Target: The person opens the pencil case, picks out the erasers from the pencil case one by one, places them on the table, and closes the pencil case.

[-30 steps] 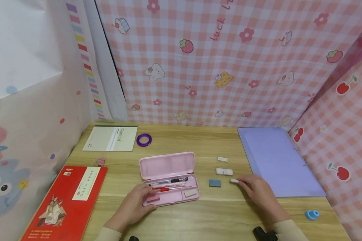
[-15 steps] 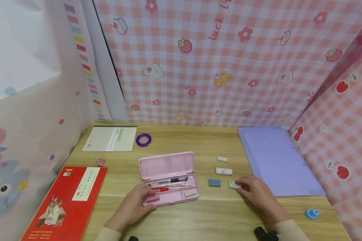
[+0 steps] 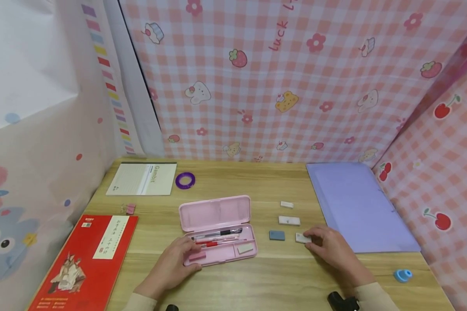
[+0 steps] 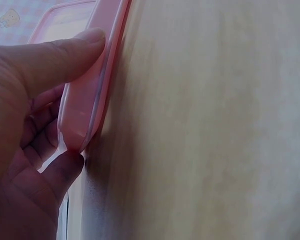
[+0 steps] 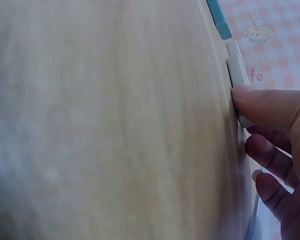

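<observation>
A pink pencil case [image 3: 196, 214] lies with its lid up near the table's middle. Inside are a black pen [image 3: 225, 233], a red pen [image 3: 212, 244], a pink eraser [image 3: 197, 256] and a white eraser [image 3: 245, 248]. My left hand [image 3: 171, 264] grips the case's left end; the left wrist view has the thumb [image 4: 80, 55] along its front wall. To the right, my right hand [image 3: 331, 248] pinches a white eraser [image 3: 300, 238] lying flat on the table. Beside that eraser sits a blue-grey eraser [image 3: 277, 235]. Two more white erasers, one larger [image 3: 289, 220] and one smaller [image 3: 286, 204], lie behind.
A purple folder [image 3: 362, 207] covers the right back, with a light-blue cap-like object [image 3: 403, 275] in front. At left are a red book [image 3: 87, 263], a pink binder clip [image 3: 130, 209], a notepad [image 3: 140, 179] and a purple tape roll [image 3: 185, 180]. Patterned cloth [image 3: 218, 121] hangs behind.
The white eraser at my right hand was tilted on edge a second ago and now lies flat, its broad face showing. My left hand and the pencil case have stayed put.
</observation>
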{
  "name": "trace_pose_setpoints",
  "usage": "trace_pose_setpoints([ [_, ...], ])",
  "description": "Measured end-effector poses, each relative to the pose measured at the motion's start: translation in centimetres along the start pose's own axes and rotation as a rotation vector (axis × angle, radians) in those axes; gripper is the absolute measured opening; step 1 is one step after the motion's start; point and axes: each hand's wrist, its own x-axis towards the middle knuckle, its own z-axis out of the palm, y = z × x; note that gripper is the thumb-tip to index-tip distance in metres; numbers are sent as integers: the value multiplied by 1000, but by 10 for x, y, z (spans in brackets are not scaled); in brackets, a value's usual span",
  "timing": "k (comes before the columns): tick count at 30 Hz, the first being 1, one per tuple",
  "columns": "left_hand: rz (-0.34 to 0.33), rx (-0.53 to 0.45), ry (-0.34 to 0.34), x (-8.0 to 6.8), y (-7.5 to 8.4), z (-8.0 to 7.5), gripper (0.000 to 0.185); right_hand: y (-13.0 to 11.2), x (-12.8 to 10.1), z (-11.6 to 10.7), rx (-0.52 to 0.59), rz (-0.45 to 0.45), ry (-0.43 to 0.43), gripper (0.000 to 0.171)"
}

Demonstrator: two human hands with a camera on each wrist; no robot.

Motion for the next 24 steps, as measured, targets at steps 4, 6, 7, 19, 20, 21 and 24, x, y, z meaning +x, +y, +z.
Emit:
trace_pose_setpoints([
  [4,1,-3,5,0,-1,1,39,-1,0,-1,0,22,-15,26],
  [6,-1,-9,4,0,-1,1,39,-2,0,-1,-2,31,-20,26],
  [7,-3,-13,2,0,-1,1,39,-3,0,-2,-3,34,-20,27],
  [19,-4,-16,-4,1,-1,0,39,-43,24,-3,66,-149,34,28],
  [20,-2,-15,-4,1,-1,0,39,-49,27,-1,73,-159,23,28],
  [21,-2,-13,-5,1,-1,1,38,-54,31,1,82,-174,12,27],
  [24,1,-12,-7,1,-1,1,38,-74,40,8,86,-216,-23,25],
])
